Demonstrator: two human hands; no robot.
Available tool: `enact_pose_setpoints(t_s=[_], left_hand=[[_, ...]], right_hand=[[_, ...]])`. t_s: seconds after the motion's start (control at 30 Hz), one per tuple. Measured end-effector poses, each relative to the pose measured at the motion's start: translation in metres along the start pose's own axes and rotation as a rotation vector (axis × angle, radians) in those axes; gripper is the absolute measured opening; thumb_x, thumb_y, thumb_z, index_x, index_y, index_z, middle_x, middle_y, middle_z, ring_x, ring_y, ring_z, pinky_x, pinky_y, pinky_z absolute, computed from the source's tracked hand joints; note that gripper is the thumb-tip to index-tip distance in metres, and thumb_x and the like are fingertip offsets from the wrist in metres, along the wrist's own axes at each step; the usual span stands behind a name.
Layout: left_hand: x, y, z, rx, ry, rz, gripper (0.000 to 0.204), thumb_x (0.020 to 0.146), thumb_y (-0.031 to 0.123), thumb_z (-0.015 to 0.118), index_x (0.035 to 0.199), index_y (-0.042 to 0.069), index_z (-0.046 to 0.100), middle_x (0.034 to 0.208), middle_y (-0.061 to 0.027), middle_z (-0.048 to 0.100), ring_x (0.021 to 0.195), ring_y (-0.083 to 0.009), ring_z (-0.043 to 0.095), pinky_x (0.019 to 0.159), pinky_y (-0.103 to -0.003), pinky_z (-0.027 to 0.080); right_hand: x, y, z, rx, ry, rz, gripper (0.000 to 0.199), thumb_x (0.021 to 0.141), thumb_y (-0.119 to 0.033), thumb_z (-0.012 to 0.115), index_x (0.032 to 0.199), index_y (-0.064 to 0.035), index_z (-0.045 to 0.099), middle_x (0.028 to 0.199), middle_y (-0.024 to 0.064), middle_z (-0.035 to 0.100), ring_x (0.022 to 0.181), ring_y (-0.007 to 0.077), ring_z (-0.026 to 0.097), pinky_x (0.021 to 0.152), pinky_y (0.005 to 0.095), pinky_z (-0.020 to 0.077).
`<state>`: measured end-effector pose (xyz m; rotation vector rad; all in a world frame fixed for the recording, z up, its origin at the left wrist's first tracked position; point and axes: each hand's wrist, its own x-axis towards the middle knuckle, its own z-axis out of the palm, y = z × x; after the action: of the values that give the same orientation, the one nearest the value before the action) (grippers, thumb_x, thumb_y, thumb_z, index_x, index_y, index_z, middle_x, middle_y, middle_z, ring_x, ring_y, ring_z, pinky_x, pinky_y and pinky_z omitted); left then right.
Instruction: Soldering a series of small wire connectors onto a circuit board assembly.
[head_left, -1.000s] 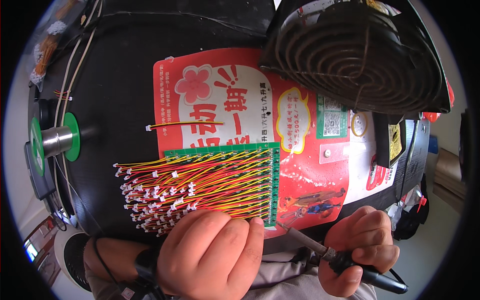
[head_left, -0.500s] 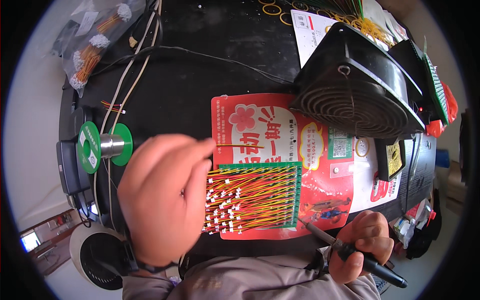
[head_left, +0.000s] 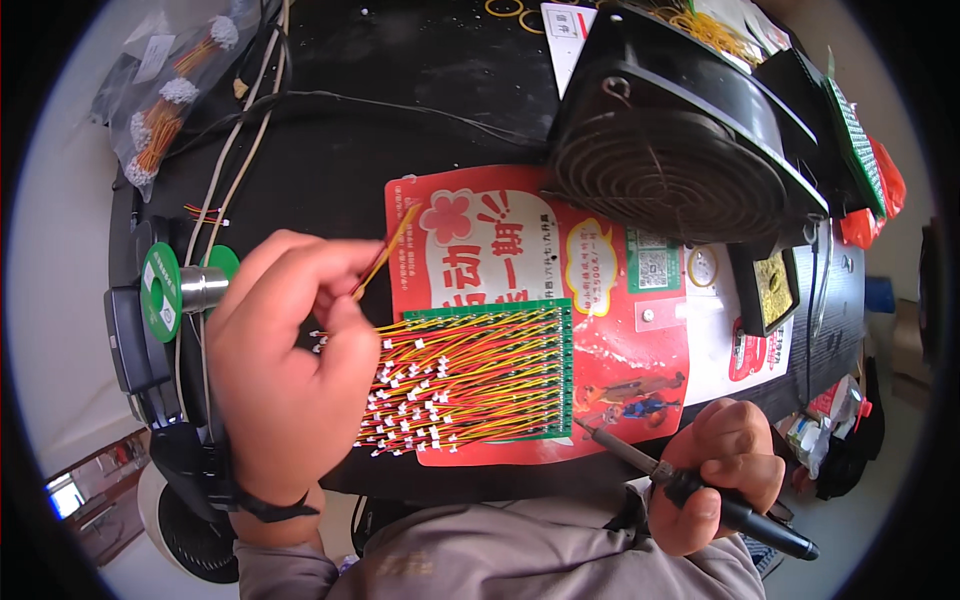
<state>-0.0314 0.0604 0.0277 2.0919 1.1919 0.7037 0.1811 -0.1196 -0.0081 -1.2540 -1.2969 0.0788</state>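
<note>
1. The desk [head_left: 330, 150] has a black top and carries everything below.
2. A black fan [head_left: 680, 150] with a round wire grille stands at the far right of the desk, tilted toward the person, its lower edge over the top right of the red sheet.
3. A red printed sheet [head_left: 620, 340] lies flat in the middle of the desk, under the circuit board.
4. The left hand [head_left: 285, 370] is over the left ends of the wire bundle, thumb and forefinger pinched on a single thin wire [head_left: 385, 255] that slants up over the top left corner of the sheet.
5. The right hand [head_left: 725, 475] sits at the near edge of the desk, clenched round the dark handle of a soldering iron [head_left: 690, 485], whose metal tip points up-left and ends just beside the board's lower right corner.
6. A green circuit board [head_left: 565, 370] lies on the sheet, with rows of red and yellow wires [head_left: 470, 375] running left from it to small white plugs.
7. A green solder spool [head_left: 165, 290] sits at the desk's left edge, just beside the left hand.
</note>
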Motion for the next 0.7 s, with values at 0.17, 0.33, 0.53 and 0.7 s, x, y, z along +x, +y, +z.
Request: enact_pose_setpoints(t_s=[0.17,0.33,0.53,0.7], left_hand=[[-0.018,0.017,-0.003,-0.382,-0.154,0.059,0.009,0.08,0.005,0.065,0.086,-0.001,0.066,0.085,-0.0102,0.058,0.073,-0.0124,0.053,0.065,-0.024,0.04],[-0.024,0.024,-0.002,-0.537,-0.404,0.036,0.007,0.083,0.003,0.073,0.086,0.0,0.067,0.083,-0.0108,0.065,0.068,-0.0167,0.061,0.06,-0.028,0.047],[-0.036,0.023,0.016,-0.553,-0.375,0.172,0.011,0.08,-0.004,0.073,0.089,-0.001,0.069,0.084,-0.0126,0.067,0.07,-0.0194,0.065,0.061,-0.027,0.052],[-0.043,0.028,0.021,-0.377,-0.294,0.284,0.024,0.072,-0.013,0.072,0.092,0.0,0.07,0.086,-0.0134,0.067,0.069,-0.0193,0.065,0.06,-0.028,0.053]], right_hand=[[-0.001,0.0,-0.004,0.018,-0.051,0.019,0.028,0.083,-0.022,0.072,0.083,-0.0036,0.052,0.059,0.0016,0.049,0.051,0.0147,0.05,0.041,0.0278,0.0399],[-0.008,0.002,0.009,0.047,0.089,0.021,0.027,0.079,-0.025,0.065,0.08,-0.006,0.046,0.059,0.0012,0.036,0.055,0.0129,0.035,0.048,0.0291,0.0248],[-0.006,0.004,0.009,0.071,0.06,-0.01,0.026,0.079,-0.024,0.064,0.08,-0.006,0.046,0.059,0.0006,0.037,0.055,0.0128,0.035,0.048,0.0286,0.0246],[-0.005,0.004,0.008,0.062,0.034,0.002,0.025,0.08,-0.024,0.063,0.082,-0.0059,0.047,0.06,0.0004,0.038,0.056,0.0129,0.036,0.048,0.0284,0.025]])
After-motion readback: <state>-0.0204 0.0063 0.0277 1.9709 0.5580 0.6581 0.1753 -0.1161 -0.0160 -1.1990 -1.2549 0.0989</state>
